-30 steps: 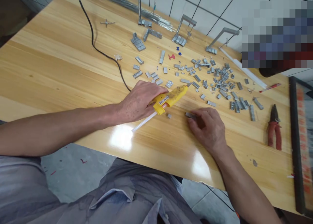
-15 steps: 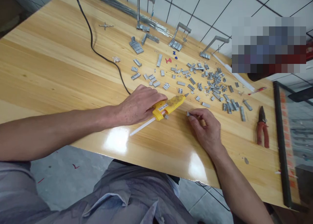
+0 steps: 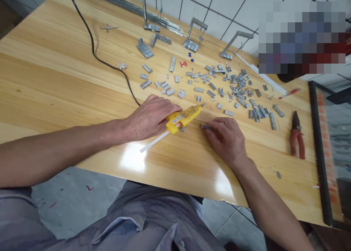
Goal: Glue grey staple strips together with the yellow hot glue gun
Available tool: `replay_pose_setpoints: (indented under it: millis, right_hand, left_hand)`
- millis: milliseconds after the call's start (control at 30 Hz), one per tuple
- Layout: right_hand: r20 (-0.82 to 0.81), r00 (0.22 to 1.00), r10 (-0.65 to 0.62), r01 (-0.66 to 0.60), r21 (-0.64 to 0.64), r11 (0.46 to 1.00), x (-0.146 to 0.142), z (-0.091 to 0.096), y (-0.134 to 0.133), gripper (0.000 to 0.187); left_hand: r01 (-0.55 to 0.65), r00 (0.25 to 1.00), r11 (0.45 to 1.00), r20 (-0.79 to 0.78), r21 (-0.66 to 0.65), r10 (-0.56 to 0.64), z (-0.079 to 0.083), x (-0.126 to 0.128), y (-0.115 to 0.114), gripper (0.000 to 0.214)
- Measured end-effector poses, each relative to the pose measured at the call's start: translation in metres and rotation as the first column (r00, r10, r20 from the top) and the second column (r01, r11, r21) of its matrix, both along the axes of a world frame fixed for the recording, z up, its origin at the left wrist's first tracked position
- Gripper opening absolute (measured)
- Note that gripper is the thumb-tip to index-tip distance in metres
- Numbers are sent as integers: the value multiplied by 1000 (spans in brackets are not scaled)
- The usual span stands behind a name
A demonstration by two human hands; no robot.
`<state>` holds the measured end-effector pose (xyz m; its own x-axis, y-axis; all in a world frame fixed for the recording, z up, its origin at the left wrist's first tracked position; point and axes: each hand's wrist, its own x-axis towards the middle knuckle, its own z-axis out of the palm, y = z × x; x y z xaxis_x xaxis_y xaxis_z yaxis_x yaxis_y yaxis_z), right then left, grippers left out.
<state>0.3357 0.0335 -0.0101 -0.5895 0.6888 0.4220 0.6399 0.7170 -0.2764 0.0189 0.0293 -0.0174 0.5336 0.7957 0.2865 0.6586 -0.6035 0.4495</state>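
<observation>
My left hand is wrapped round the handle of a yellow hot glue gun, whose nozzle points up and to the right. A white glue stick sticks out of its rear end. Just under the gun's body, a small grey metal piece lies on the table. To the right, my right hand pinches a short grey metal strip between thumb and fingers, low over the wood. The strip's left end shows; the rest is hidden by the fingers.
Many loose grey metal pieces are scattered beyond my hands. Red-handled pliers lie at the right, beside a black-framed panel. A black cord crosses the left side. Small metal stands and a wire bundle are at the back.
The metal strip in my right hand now shows more of its length, pointing left. The glue gun stays in my left hand. The view has shifted slightly.
</observation>
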Motion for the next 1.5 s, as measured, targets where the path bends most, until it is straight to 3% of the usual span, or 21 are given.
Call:
replay_pose_setpoints:
  millis: [267,467,600,767,1000,1233,1500]
  right_hand:
    - [98,994,56,-66,102,993,-1,1,-4,16]
    - [68,997,30,-36,91,995,0,2,-4,8]
    - [45,998,-41,40,31,999,3,0,-3,14]
    - [23,997,-79,80,-38,996,5,-2,0,13]
    - [31,994,-107,107,-12,994,2,-4,-1,8]
    - [19,991,-135,135,-17,991,0,-7,-3,12]
    - [-2,989,-149,149,11,989,-2,-9,-3,13]
  left_hand:
    - [-19,1000,999,-7,-27,18,3,1,0,32]
    - [-1,1000,1000,5,-10,1,2,0,0,30]
    - [8,1000,1000,-3,-11,-8,4,-2,1,29]
    - [55,995,996,-82,-65,-60,13,-2,-6,31]
    - [221,947,972,-258,81,-194,22,2,-21,40]
    - [252,904,959,-385,127,-186,28,4,-22,45]
    - [290,870,955,-433,67,-234,36,5,-26,44]
